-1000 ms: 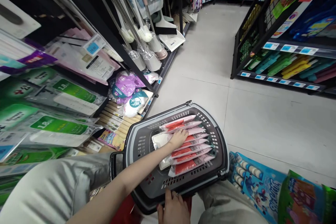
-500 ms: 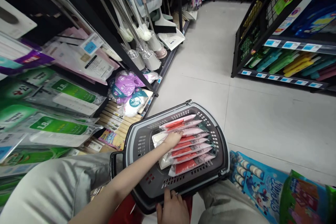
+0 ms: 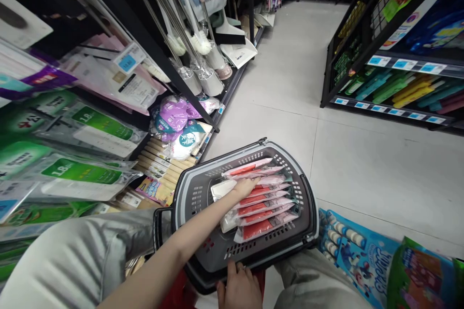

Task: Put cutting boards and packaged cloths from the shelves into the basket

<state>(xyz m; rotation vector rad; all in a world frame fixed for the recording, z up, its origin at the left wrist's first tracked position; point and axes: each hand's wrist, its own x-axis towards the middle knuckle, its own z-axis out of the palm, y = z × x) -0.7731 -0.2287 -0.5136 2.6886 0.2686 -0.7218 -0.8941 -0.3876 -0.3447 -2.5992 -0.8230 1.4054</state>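
Note:
A dark grey plastic shopping basket (image 3: 206, 256) with perforated walls sits between my knees. Inside it, several red and pale-pink plastic packets (image 3: 266, 224) stand on edge in a row. White packs (image 3: 222, 189) lie along their left side. My left hand (image 3: 246, 187) reaches in from the left, closed at the upper edge of a packet near the far end of the row; its fingertips are partly hidden among the packets. At the basket's near rim, my right hand (image 3: 239, 288) rests with fingers stretched forward and holding nothing.
Left, a shelf carries green-labelled bags (image 3: 85, 174), toilet brushes (image 3: 201, 48) and purple packs (image 3: 173, 115). A dustpan (image 3: 239, 54) stands farther along. Right of the basket lie a blue package (image 3: 366, 256) and a green bag (image 3: 416, 275). Across the grey floor stands another shelf (image 3: 391, 65).
My left hand has shifted slightly to the right and up along the packets, and the packets near it look slightly tilted. My right hand stays at the basket's near rim.

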